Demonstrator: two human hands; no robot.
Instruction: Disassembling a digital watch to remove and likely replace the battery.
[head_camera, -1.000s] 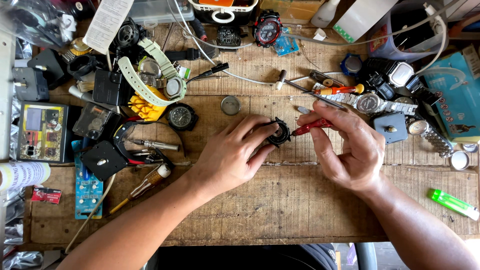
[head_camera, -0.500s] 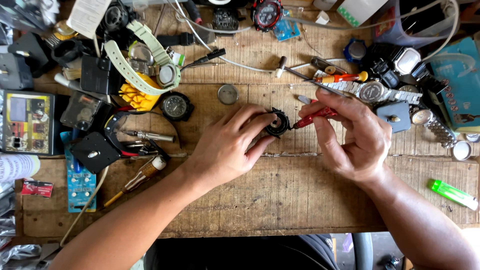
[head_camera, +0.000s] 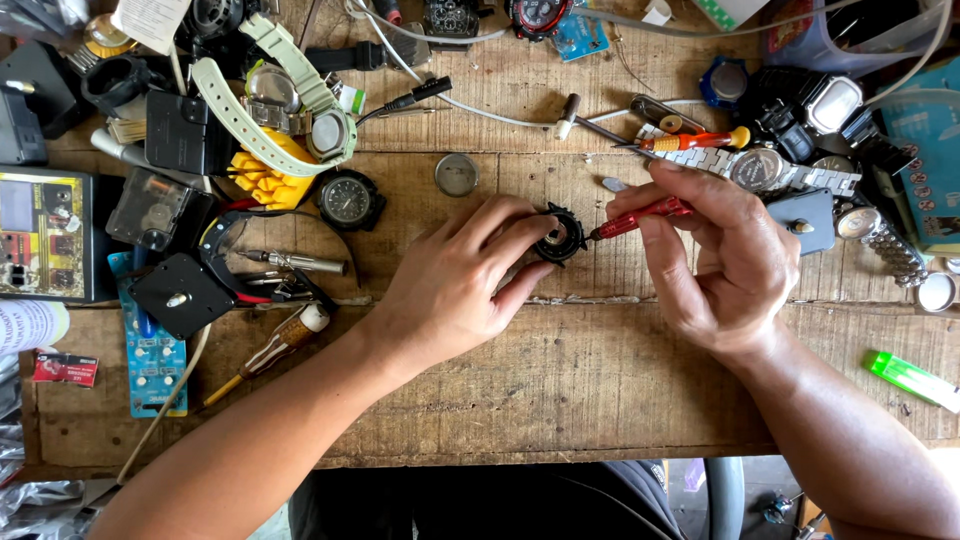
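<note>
While the left hand (head_camera: 455, 285) pinches a small black watch case (head_camera: 557, 237) between thumb and fingertips, pressing it onto the wooden surface (head_camera: 560, 380) near its middle, the right hand (head_camera: 725, 260) grips a red-handled screwdriver (head_camera: 640, 217) whose tip meets the case's right side. Just above the case lies a round metal case back (head_camera: 456, 174), with a black round watch face (head_camera: 347, 200) to its left. A steel-bracelet watch (head_camera: 760, 170) and a second red screwdriver (head_camera: 695, 140) rest beyond the right hand.
</note>
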